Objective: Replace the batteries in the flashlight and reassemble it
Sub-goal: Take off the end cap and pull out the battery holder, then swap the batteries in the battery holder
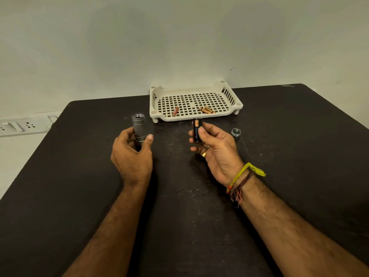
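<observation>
My left hand (pixel 131 154) grips a grey metal flashlight body (pixel 138 126), held upright with its threaded open end pointing up and away. My right hand (pixel 214 148) holds a black battery holder (pixel 197 129) with a copper-topped battery showing in it, pinched between thumb and fingers, upright. The two hands are apart, the holder about a hand's width right of the flashlight. The flashlight's tail cap (pixel 235 133), with a spring inside, lies on the table to the right of my right hand.
A white perforated plastic tray (pixel 225 114) stands at the back of the dark table (pixel 179 196), holding one loose battery (pixel 175 111) on the left and a few more (pixel 207 110) on the right. A wall socket strip (pixel 24 124) sits off the table's left edge.
</observation>
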